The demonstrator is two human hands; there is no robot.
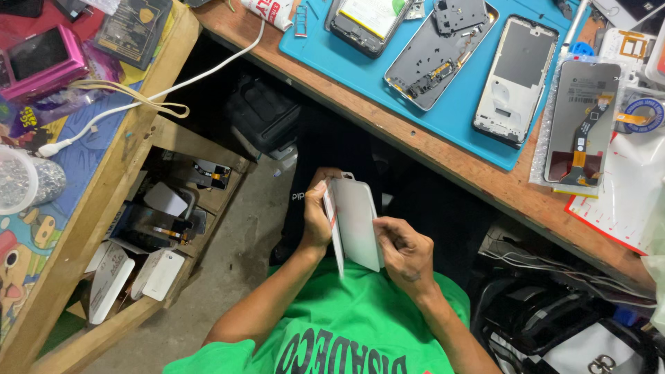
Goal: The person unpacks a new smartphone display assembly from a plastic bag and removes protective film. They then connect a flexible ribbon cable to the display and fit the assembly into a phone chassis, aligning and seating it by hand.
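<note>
Green shirt (346,325) at bottom centre, nearest the lens.

Left to right:
- Pink device (41,59) on the left table (83,228), beside a clear plastic cup (24,181) and a white cable (149,97).
- Wooden shelf (173,208) below, holding small white boxes (135,273).
- Left hand (316,221): grip closed on the left long edge of the white phone back cover (357,221), thumb across the face.
- Cover held upright in the lap, below the table edge, between both hands.
- Right hand (405,253): grip pinched narrow at the cover's lower right edge, fingertips curled on the rim.
- Blue work mat (457,114) on the main table, carrying an opened phone (367,21), a grey midframe (440,52) and a white frame (516,79).
- Replacement screen with orange flex (582,121) at far right.

Handling note, as judgement: best held by the edges only, steadied by the left hand, pulled slowly and evenly at the rim, without flexing the thin plastic.
</note>
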